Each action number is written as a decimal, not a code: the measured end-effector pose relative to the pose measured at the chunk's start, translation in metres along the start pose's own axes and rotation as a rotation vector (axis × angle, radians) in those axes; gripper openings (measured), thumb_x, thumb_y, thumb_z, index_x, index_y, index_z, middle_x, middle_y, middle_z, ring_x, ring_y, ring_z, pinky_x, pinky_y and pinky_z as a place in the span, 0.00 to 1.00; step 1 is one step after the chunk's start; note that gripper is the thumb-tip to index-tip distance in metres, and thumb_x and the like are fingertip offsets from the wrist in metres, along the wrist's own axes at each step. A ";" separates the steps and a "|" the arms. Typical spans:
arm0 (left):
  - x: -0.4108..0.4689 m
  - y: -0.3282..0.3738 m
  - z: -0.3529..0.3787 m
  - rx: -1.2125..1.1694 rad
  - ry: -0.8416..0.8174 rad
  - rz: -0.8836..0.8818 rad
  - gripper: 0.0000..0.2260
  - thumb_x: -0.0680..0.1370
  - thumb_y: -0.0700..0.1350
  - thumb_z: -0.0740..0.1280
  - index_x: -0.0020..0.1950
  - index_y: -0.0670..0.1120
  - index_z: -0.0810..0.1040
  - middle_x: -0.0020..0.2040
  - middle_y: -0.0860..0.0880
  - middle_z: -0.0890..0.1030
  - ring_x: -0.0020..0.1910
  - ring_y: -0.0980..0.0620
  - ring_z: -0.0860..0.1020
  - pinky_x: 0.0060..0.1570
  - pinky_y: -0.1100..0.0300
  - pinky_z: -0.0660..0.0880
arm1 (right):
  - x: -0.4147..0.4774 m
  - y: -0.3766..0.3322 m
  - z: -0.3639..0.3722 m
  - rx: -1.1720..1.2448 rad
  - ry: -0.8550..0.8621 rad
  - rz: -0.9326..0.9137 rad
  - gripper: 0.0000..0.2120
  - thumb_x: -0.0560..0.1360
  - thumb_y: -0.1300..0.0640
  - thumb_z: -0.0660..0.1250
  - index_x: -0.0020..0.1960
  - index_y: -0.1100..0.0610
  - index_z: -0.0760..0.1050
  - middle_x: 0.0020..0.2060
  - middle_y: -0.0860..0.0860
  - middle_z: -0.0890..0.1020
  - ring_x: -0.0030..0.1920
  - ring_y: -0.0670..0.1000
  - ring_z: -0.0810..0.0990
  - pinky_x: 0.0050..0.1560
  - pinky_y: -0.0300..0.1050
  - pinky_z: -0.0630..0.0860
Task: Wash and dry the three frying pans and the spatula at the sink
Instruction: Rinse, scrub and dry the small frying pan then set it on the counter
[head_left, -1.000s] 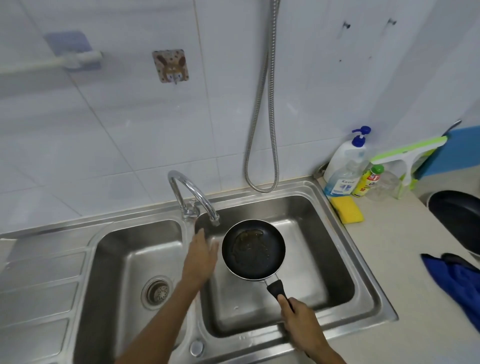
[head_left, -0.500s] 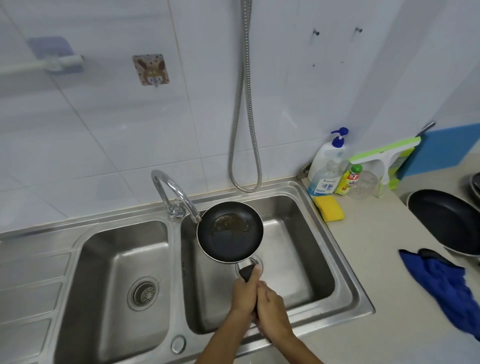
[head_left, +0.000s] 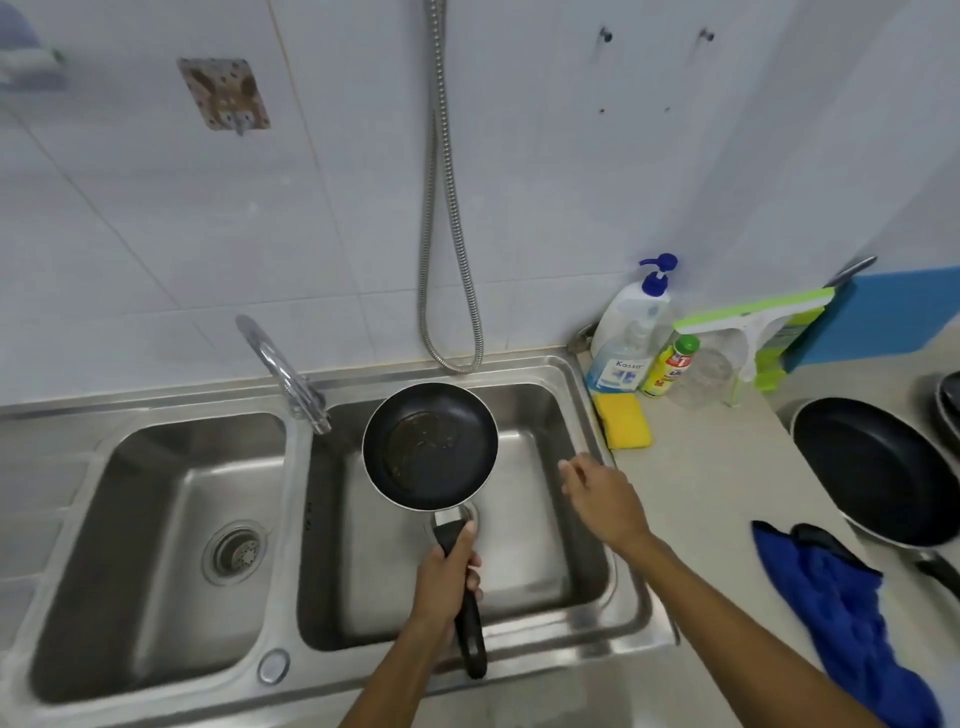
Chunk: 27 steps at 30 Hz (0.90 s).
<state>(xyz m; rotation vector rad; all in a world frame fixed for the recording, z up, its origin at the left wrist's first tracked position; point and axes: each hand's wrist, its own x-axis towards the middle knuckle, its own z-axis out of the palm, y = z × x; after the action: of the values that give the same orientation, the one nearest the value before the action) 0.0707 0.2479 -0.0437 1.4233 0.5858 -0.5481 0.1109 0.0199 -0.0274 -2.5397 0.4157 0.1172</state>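
A small black frying pan with brown residue inside is held level over the right basin of the steel double sink. My left hand grips its black handle. My right hand hovers open over the basin's right edge, fingers spread, pointing toward the yellow sponge. A larger black frying pan lies on the counter at the right, with the rim of another pan behind it. No spatula is visible.
The curved tap stands between the basins, spout over the right one. A metal hose hangs on the wall. A pump soap bottle, a small yellow bottle, a green squeegee and a blue cloth occupy the counter.
The pan's handle passed from my right hand to my left. My left hand left the tap; my right hand let go and moved right toward the sponge. The view shifted right.
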 end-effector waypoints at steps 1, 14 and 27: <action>-0.002 0.000 0.005 0.001 0.010 0.002 0.17 0.82 0.51 0.68 0.41 0.39 0.73 0.26 0.48 0.70 0.22 0.53 0.68 0.22 0.61 0.70 | 0.013 0.006 -0.005 -0.037 0.019 -0.007 0.15 0.82 0.44 0.58 0.44 0.53 0.73 0.41 0.52 0.83 0.42 0.57 0.81 0.42 0.51 0.77; -0.003 -0.004 0.026 0.073 0.155 0.022 0.19 0.81 0.53 0.69 0.38 0.40 0.73 0.24 0.51 0.72 0.20 0.53 0.69 0.22 0.61 0.69 | 0.117 0.072 -0.021 -0.334 -0.048 0.165 0.25 0.77 0.44 0.67 0.69 0.52 0.66 0.59 0.65 0.73 0.58 0.67 0.73 0.55 0.60 0.74; -0.001 -0.014 -0.010 0.399 0.243 0.090 0.22 0.79 0.60 0.68 0.33 0.46 0.75 0.26 0.50 0.77 0.27 0.52 0.76 0.32 0.50 0.77 | 0.081 -0.066 0.016 -0.170 -0.034 -0.602 0.21 0.73 0.47 0.71 0.65 0.47 0.75 0.58 0.52 0.77 0.55 0.58 0.76 0.54 0.53 0.78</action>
<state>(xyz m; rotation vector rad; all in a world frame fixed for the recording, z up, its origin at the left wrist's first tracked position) 0.0606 0.2569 -0.0540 1.9035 0.6232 -0.4372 0.2083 0.0590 -0.0206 -2.7067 -0.3949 -0.0342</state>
